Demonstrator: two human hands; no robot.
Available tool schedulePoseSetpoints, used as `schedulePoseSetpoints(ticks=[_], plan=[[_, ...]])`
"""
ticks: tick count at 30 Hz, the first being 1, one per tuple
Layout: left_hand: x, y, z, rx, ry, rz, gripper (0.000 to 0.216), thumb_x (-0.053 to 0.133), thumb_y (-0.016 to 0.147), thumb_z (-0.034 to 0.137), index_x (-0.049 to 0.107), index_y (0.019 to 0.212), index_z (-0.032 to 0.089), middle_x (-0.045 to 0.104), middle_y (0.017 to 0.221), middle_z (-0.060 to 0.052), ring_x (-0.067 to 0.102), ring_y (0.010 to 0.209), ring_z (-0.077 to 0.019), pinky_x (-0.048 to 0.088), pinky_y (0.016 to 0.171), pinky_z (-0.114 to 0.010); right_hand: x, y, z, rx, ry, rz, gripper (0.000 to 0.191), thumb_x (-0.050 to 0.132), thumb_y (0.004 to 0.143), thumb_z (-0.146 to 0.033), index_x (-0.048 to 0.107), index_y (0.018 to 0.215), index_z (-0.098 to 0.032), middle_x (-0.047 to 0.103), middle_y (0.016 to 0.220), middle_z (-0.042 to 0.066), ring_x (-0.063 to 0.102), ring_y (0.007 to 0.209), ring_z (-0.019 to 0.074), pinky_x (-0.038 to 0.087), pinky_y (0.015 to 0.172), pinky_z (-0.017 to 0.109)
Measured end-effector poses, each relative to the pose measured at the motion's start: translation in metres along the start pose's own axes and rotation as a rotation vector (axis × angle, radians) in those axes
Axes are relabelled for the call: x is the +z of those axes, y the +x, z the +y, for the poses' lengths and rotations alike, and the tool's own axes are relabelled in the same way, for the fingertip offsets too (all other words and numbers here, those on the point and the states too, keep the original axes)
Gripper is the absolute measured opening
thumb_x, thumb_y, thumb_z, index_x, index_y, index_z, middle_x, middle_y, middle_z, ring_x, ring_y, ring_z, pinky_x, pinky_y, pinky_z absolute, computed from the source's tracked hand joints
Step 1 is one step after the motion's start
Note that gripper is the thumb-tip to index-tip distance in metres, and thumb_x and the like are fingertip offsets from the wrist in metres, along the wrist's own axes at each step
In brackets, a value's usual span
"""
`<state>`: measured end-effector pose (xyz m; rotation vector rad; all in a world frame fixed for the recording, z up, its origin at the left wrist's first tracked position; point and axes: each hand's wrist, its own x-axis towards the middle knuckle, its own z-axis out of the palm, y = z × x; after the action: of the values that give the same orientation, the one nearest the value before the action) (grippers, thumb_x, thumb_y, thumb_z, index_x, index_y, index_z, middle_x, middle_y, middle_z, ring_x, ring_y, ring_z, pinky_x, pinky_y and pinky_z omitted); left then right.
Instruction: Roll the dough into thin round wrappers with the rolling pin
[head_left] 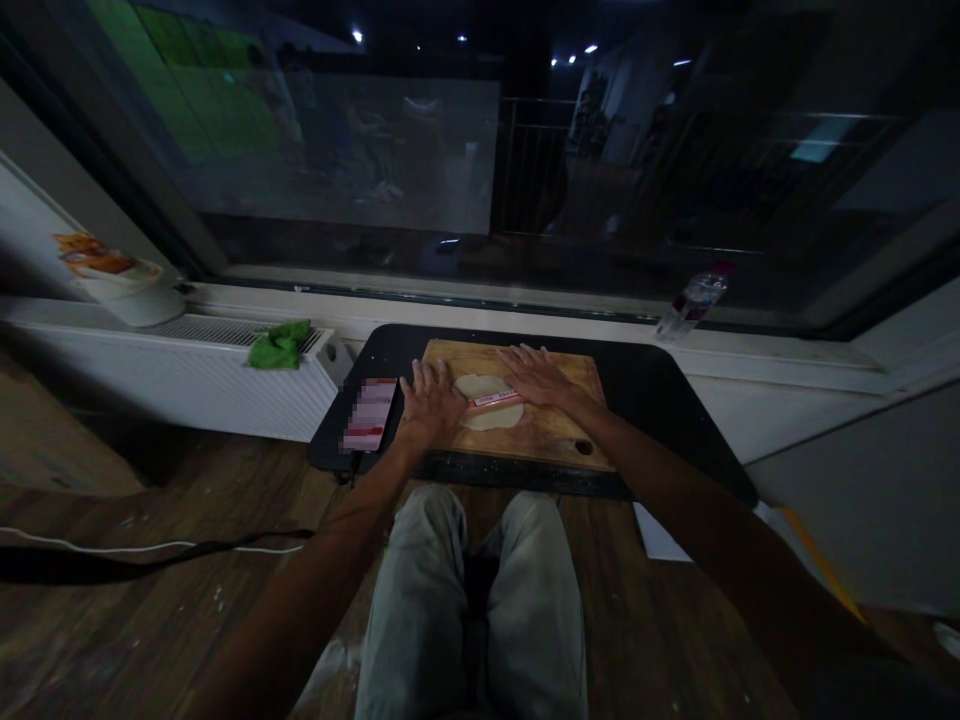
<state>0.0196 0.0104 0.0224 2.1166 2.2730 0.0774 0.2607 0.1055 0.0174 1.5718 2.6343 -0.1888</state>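
Note:
A flattened round of pale dough (pixel 491 418) lies on a wooden cutting board (pixel 544 440). Across it rests a slim rolling pin (pixel 495 400) bearing a white label with red print. My left hand (pixel 433 402) lies flat over the pin's left end, fingers stretched forward and apart. Over the other end is my right hand (pixel 541 378), palm down with its fingers extended. Both ends of the pin are hidden beneath the hands. The dough shows above and below the pin, between the two hands.
The board sits on a small black table (pixel 660 400). A phone (pixel 371 412) lies left of the board. Along the window are a radiator (pixel 225 375) with a green cloth (pixel 279 345), a white tub (pixel 135 290) and a plastic bottle (pixel 694 303). Cables cross the floor at left.

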Motion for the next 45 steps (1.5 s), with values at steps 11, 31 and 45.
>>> schedulePoseSetpoints(ticks=[11, 31, 45], plan=[[-0.015, 0.044, 0.000, 0.018, -0.075, -0.103, 0.073, 0.029, 0.115, 0.041, 0.034, 0.180, 0.011, 0.036, 0.185, -0.021, 0.021, 0.177, -0.0376, 0.026, 0.140, -0.061, 0.015, -0.051, -0.023, 0.158, 0.040, 0.048, 0.070, 0.026, 0.117, -0.043, 0.028, 0.184, -0.024, 0.028, 0.189, 0.009, 0.019, 0.177, 0.0334, 0.014, 0.143, 0.065], [-0.007, 0.063, 0.007, 0.077, -0.019, -0.072, 0.075, 0.021, 0.116, 0.049, 0.036, 0.180, 0.013, 0.038, 0.183, -0.025, 0.024, 0.176, -0.0401, 0.028, 0.138, -0.063, 0.037, -0.115, -0.094, 0.194, 0.082, 0.271, 0.071, 0.028, 0.118, -0.039, 0.030, 0.182, -0.008, 0.043, 0.179, 0.023, 0.036, 0.171, 0.0401, 0.027, 0.139, 0.068], [-0.019, 0.059, 0.015, 0.206, 0.006, -0.077, 0.073, 0.022, 0.116, 0.043, 0.033, 0.181, 0.009, 0.038, 0.184, -0.022, 0.023, 0.176, -0.0392, 0.029, 0.138, -0.060, 0.014, -0.081, -0.052, 0.262, 0.095, 0.122, 0.073, 0.021, 0.120, -0.051, 0.031, 0.183, -0.015, 0.027, 0.189, 0.015, 0.019, 0.177, 0.0336, 0.014, 0.143, 0.065]])
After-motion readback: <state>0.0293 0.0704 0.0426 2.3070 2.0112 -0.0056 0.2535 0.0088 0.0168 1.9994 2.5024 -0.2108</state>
